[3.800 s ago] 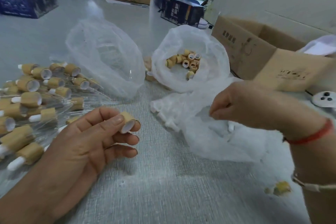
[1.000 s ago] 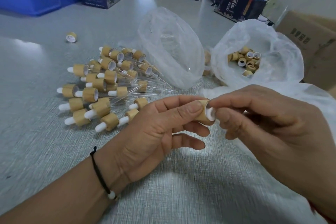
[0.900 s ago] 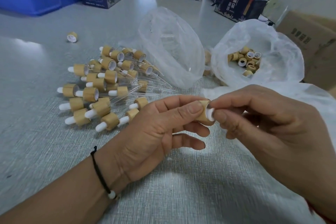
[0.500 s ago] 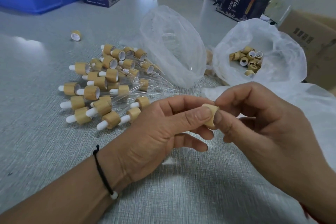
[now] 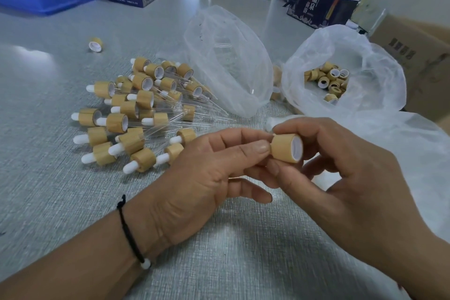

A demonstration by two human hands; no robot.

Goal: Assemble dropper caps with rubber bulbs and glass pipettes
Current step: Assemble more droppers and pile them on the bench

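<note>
Grey textured cloth covers the worktable (image 5: 73, 202) of a packing room stacked with cartons, where one small bamboo-coloured cylindrical dropper cap with a white lining (image 5: 285, 147) is held just above the surface between two hands. Right hand (image 5: 353, 178) pinches the cap's barrel from the far side and beneath, its white open mouth turned toward the right; left hand (image 5: 207, 178) has thumb and forefinger closed at the cap's other end, where the white rubber bulb presumably comes through, though the bulb is hidden by the fingertips. Seating it well likely calls for a straight pull along the cap's axis while the right hand keeps the barrel from twisting. Both wrists hover off the table, palms turned inward. Beyond, to the left, lies a heap of finished droppers with white bulbs and clear glass pipettes (image 5: 136, 117); a translucent plastic bag of loose bamboo caps (image 5: 379, 75) sits behind.
</note>
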